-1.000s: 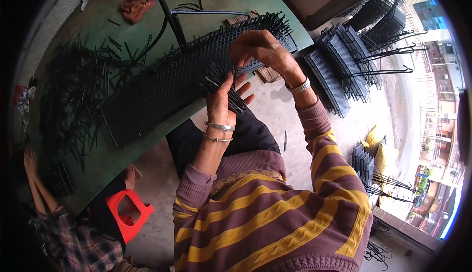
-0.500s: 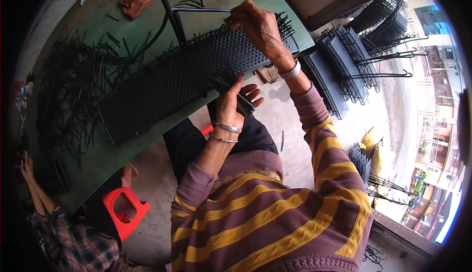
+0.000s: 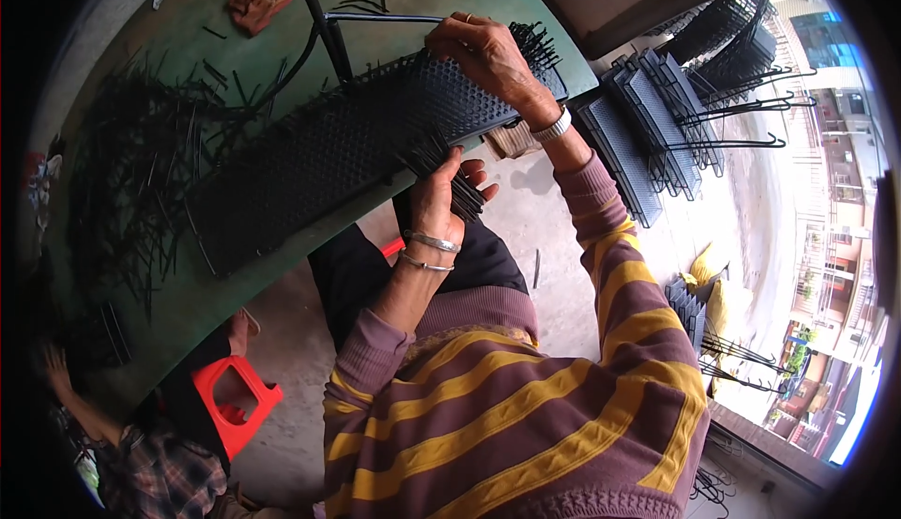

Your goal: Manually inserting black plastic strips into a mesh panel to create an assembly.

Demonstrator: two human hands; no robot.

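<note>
A long black perforated panel (image 3: 300,176) lies slantwise along the table's near edge. Short black strips (image 3: 533,47) stand up in a row along its far side. Held at the panel's near edge, a bundle of thin black strips (image 3: 465,202) is clasped in my left hand (image 3: 435,194), between thumb and fingers. My right hand (image 3: 490,59) hovers over the panel's far right side, fingers pinched together by the row of strips. What the pinch holds, if anything, is hidden behind the fingers.
On the green table (image 3: 197,7) are a heap of loose black strips (image 3: 141,134), a black metal stand (image 3: 328,26) and an orange cloth (image 3: 261,1). Wire racks (image 3: 648,125) are stacked to the right. A co-worker's arm (image 3: 80,402) and a red stool (image 3: 230,406) are lower left.
My right hand has shifted slightly left along the panel's far side, its fingers curling closer together. My left hand stays nearly still with the bundle. The co-worker's hand has moved down, blurred.
</note>
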